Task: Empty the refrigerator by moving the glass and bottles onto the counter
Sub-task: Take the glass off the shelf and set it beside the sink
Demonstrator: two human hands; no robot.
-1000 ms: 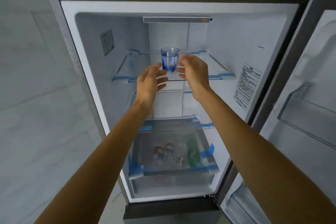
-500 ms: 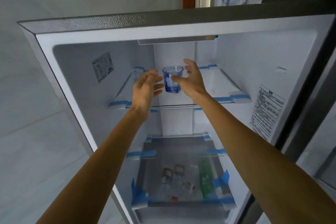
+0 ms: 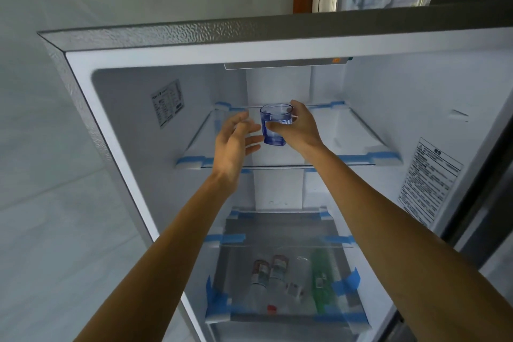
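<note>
A small blue-tinted glass (image 3: pixel 274 126) is on or just above the upper glass shelf (image 3: pixel 355 159) of the open refrigerator. My right hand (image 3: pixel 301 130) grips it, thumb in front and fingers behind. Just left of the glass my left hand (image 3: pixel 234 143) hovers with fingers spread, close to it but holding nothing. Several bottles lie in the bottom compartment: two clear ones with red-brown labels (image 3: pixel 268 272), a clear one (image 3: pixel 295 283) and a green one (image 3: pixel 320 280).
Blue tape holds the shelf corners (image 3: pixel 191 160) and the lower shelf (image 3: pixel 224 237). The refrigerator's side walls (image 3: pixel 133 130) close in on both sides. The open door's dark edge (image 3: pixel 477 200) runs along the right. A tiled wall (image 3: pixel 41 203) is to the left.
My right hand has closed round the glass. The camera has moved nearer and tilted up, so the refrigerator fills more of the view. My left hand stays beside the glass.
</note>
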